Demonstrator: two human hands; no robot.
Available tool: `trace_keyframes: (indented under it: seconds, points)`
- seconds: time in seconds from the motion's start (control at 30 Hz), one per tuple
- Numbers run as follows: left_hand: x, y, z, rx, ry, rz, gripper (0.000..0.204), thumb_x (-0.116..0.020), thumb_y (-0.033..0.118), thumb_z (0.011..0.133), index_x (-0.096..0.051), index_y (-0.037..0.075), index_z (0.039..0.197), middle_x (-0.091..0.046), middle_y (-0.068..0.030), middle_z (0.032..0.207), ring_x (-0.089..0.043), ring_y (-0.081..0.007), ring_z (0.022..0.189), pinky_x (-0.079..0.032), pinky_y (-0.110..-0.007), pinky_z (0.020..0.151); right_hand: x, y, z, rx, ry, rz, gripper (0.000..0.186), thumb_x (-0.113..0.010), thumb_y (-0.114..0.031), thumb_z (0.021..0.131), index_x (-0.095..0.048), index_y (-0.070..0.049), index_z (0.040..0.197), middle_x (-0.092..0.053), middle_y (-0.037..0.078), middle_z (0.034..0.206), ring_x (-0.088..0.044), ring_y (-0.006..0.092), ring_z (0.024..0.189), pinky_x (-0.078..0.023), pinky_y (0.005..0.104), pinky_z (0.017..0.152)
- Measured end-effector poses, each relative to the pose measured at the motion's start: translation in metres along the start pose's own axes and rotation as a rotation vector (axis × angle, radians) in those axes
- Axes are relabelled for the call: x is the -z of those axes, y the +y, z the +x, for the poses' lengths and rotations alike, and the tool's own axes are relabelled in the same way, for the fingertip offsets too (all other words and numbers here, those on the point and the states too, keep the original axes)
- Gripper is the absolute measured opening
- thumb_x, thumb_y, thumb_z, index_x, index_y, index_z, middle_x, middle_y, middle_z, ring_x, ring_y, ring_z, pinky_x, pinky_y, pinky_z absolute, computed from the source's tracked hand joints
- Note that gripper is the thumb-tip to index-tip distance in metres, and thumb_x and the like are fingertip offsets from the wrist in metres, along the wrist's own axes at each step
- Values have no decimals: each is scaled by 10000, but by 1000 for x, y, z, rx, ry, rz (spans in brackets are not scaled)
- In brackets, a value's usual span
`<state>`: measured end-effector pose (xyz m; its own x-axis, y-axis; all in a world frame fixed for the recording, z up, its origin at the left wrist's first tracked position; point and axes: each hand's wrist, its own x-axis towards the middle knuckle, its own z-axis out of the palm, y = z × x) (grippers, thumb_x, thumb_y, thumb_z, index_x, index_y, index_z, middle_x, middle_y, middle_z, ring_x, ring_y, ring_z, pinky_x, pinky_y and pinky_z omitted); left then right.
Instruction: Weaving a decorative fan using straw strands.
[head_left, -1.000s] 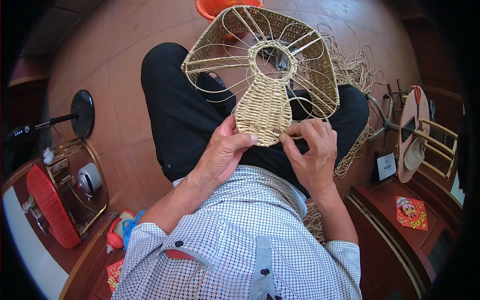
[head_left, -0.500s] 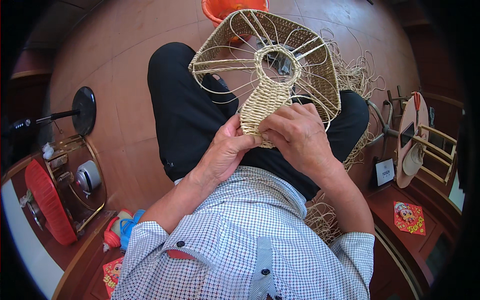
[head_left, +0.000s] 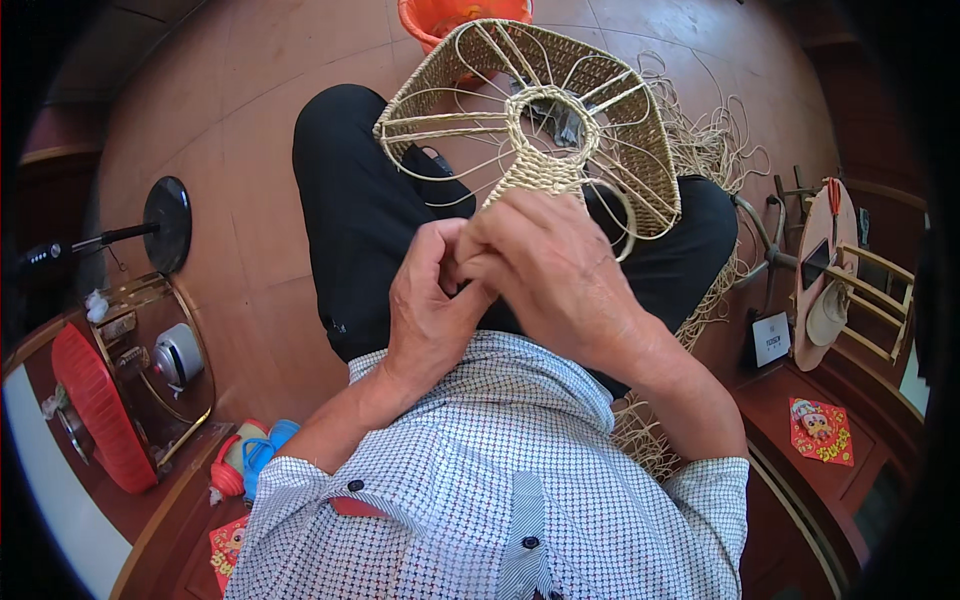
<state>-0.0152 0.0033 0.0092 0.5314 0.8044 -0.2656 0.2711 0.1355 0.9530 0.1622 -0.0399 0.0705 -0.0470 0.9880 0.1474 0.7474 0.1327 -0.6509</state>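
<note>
A straw-coloured woven basket (head_left: 655, 150) with a bare wire frame leans across my knees. Its woven ring (head_left: 512, 115) runs into a woven strip toward me, whose near end is covered by my hands. My left hand (head_left: 430, 305) is closed at that near end, thumb and fingers curled. Over it lies my right hand (head_left: 545, 265), fingers bent and pinched together beside the left thumb; their tips are hidden. A loop of straw cord (head_left: 629, 225) curves out at the right hand's far side.
Loose straw cord (head_left: 705, 150) lies heaped on the floor at the right. An orange bucket (head_left: 425, 22) stands beyond the basket. To the left are a round black base (head_left: 168, 224) and a rack with a metal kettle (head_left: 178, 357). A wooden chair (head_left: 870, 300) stands at right.
My right hand has moved left and toward me, turning over the strip's near end. My left hand has curled up more. A cord loop now shows at right; the basket has barely shifted.
</note>
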Motion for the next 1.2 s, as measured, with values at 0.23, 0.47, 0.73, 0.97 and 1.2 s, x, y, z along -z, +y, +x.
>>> trace_keyframes:
  seconds: [0.23,0.47,0.73,0.97,1.2]
  points:
    - [36,4,33,-194,31,-268,302,-547,301,1146,-671,56,1022,-682,-47,942,-657,-177,792,-535,-331,729,-1,2,19,-120,322,445,166,-662,-152,1047,-742,-9,1073,-720,137,993,-728,234,917,-572,338,805]
    - [182,17,62,-98,109,-736,328,-488,376,1171,-583,91,1040,-329,67,663,-345,-43,540,-384,-216,538,9,49,-20,-411,397,721,235,-588,-161,1124,-731,6,1208,-725,50,1039,-674,122,990,-541,281,884]
    - [180,16,69,-100,220,-537,317,-492,363,1173,-587,87,1051,-301,76,635,-316,-30,527,-341,-209,508,-5,40,-26,-481,386,765,240,-597,-144,1110,-739,26,1201,-741,65,1043,-709,128,987,-565,290,909]
    - [191,50,52,-179,165,-500,317,-504,385,1166,-611,106,1059,-321,69,647,-366,-48,557,-407,-243,579,-58,-13,22,-21,268,254,247,-670,-167,1001,-734,-8,1179,-768,173,1038,-717,358,1002,-504,500,918]
    - [184,104,36,-342,110,-390,361,-505,384,1161,-650,59,1105,-520,-2,758,-572,-164,760,-566,-401,900,-39,-72,72,89,251,681,167,-702,-166,948,-729,-26,1036,-707,179,916,-723,375,907,-561,476,770]
